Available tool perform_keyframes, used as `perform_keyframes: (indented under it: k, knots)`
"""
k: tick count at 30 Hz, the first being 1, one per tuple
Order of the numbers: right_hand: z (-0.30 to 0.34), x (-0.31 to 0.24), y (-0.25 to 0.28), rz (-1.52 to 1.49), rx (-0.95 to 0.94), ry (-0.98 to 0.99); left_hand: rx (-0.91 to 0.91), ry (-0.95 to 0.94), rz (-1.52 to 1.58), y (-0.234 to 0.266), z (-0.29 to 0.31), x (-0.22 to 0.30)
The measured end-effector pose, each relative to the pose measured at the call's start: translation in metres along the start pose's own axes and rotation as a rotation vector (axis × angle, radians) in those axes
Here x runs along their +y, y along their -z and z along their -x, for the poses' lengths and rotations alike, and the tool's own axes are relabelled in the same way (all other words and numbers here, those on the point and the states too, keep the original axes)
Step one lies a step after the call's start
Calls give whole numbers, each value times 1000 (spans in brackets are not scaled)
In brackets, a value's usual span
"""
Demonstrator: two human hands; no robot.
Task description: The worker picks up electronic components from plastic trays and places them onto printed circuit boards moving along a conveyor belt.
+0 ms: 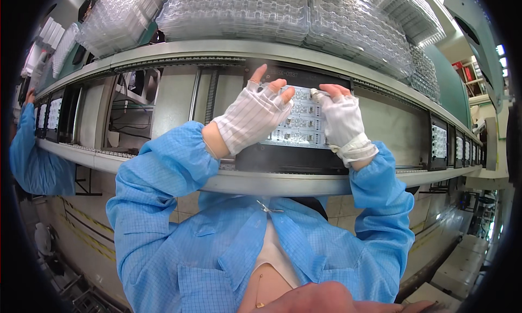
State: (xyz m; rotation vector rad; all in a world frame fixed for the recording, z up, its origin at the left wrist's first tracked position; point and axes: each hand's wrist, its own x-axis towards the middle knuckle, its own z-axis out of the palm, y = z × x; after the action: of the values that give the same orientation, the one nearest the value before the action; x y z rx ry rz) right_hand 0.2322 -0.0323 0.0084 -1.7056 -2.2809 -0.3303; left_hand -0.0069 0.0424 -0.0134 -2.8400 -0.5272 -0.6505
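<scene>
A white circuit board panel (303, 123) with rows of small parts lies on a black carrier plate (293, 161) on the conveyor in front of me. My left hand (253, 116), in a white striped glove with bare fingertips, is over the panel's left side, its fingers spread and nothing seen in them. At the panel's upper right corner is my right hand (342, 117), gloved the same way. Its fingers are bent together beside a pale covered fingertip. Whatever they may pinch is too small to make out.
Conveyor rails (272, 182) run across in front of me. Stacks of clear plastic trays (234, 14) stand behind the far rail. More carriers with boards (439, 142) sit at the right, others at the left, near another person's blue sleeve (27, 128).
</scene>
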Motion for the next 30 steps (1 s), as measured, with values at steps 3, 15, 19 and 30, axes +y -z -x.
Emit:
perform_keyframes:
  k: [3,15,19,30]
  knots:
    - [11,2,8,-82,52,-3,15,-34,-82,3,-2,2]
    - [30,0,2,-189,98,-22,12,-134,-26,-1,6,12]
    - [41,-12,13,-127,31,15,4,-158,-108,3,5,15]
    - [53,-7,18,-147,-6,36,-29,-221,70,9,14,27]
